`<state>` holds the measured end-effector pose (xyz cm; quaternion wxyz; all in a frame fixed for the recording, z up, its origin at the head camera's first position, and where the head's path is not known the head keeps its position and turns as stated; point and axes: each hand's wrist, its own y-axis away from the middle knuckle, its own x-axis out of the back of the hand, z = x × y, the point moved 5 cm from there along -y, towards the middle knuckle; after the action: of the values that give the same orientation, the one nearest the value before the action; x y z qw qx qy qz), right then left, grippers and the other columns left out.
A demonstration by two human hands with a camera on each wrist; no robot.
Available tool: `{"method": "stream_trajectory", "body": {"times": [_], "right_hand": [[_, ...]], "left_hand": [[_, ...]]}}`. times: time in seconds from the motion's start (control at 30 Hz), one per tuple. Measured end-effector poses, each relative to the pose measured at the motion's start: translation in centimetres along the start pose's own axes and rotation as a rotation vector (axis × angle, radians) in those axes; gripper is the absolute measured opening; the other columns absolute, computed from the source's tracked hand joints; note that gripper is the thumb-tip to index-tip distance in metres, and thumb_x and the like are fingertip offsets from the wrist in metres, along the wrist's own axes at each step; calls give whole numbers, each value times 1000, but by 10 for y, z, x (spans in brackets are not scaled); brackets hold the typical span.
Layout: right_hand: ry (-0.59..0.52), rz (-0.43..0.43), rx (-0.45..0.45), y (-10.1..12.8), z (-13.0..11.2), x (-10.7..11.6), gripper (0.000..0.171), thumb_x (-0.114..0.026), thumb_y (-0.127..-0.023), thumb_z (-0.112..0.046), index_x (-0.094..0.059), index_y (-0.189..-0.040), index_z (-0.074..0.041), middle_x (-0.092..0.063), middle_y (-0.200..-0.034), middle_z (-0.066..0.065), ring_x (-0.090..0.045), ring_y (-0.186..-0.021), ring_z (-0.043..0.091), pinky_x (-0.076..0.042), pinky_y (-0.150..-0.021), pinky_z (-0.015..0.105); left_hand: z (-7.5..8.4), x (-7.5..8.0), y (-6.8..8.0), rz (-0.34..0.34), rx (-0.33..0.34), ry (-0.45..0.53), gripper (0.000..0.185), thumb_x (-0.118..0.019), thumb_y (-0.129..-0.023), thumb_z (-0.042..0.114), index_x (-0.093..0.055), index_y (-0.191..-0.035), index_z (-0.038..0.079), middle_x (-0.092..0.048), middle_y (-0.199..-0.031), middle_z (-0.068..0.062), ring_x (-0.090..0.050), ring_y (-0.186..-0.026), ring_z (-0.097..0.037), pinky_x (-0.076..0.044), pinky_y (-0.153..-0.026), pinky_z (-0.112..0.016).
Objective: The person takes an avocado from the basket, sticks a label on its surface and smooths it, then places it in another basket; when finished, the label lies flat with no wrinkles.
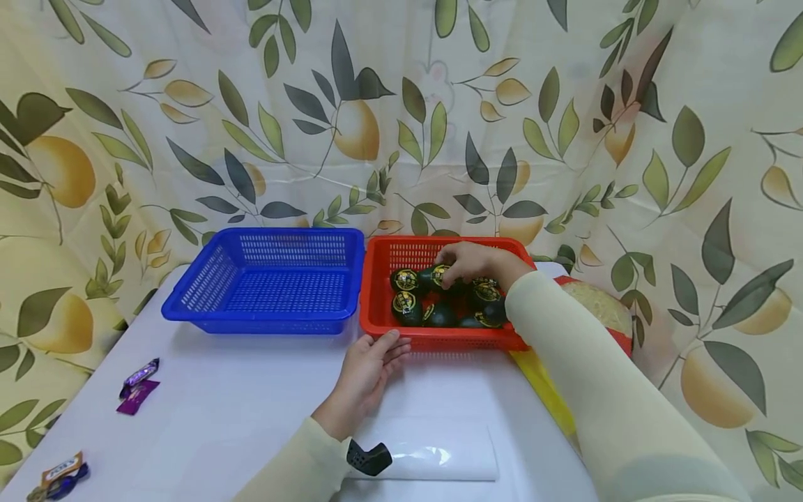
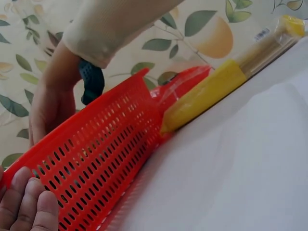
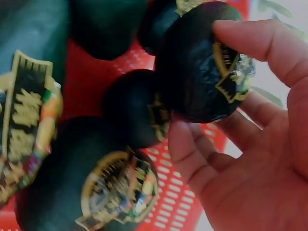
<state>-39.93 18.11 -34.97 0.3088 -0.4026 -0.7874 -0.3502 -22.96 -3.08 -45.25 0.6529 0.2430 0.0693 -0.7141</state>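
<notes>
With the left hand point(image 1: 366, 369) laid flat-fingered against the red basket point(image 1: 379, 279) front wall, the right hand point(image 1: 467, 261) pinches one dark wrapped egg point(image 3: 202, 67) inside it, best lifted straight up, clear of its neighbours.

Two baskets: one blue point(image 1: 270, 282), one red point(image 1: 381, 279); two wrapped candies point(image 1: 139, 385).

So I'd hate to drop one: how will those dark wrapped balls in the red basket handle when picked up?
The wrapped balls look round, so probably apt to roll. Their glossy wrapping may be slippery. The right hand holds one with its fingertips, suggesting it is light.
</notes>
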Motion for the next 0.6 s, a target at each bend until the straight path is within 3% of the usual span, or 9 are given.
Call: {"method": "stream_trajectory", "body": {"times": [0.2,0.37,0.5,0.6], "right_hand": [[159,-65,-42,-6,-7,-12,57,-82,-83,-24,-58,-132,-7,-61,-122,15,-57,-103,29,-57,-86,41],[255,-111,-55,-11,-14,-16,56,-84,-85,-24,-61,-133,-6,-63,-125,14,-61,-106,29,-59,-91,44],[284,-158,-77,-14,-18,-21,57,-84,-86,-23,-62,-135,-4,-64,-125,15,-65,-104,28,-61,-92,44],[270,-146,-90,-14,-21,-20,54,-82,-89,-26,-62,-134,-4,-66,-118,14,-66,-99,27,-61,-91,43]], "left_hand": [[0,0,2,0,15,-14,41,-64,-105,26,-53,-136,2,-72,-125,-19,-73,-109,-25,-53,-107,-42],[2,-2,1,-14,4,-3,42,-64,-104,26,-53,-136,1,-73,-123,-19,-74,-106,-24,-55,-105,-40],[2,-1,-1,-11,4,4,40,-64,-105,24,-52,-135,0,-72,-125,-21,-74,-102,-21,-56,-102,-39],[1,1,-1,-5,6,3,39,-64,-105,23,-53,-134,0,-73,-122,-20,-74,-102,-22,-57,-102,-38]]}}
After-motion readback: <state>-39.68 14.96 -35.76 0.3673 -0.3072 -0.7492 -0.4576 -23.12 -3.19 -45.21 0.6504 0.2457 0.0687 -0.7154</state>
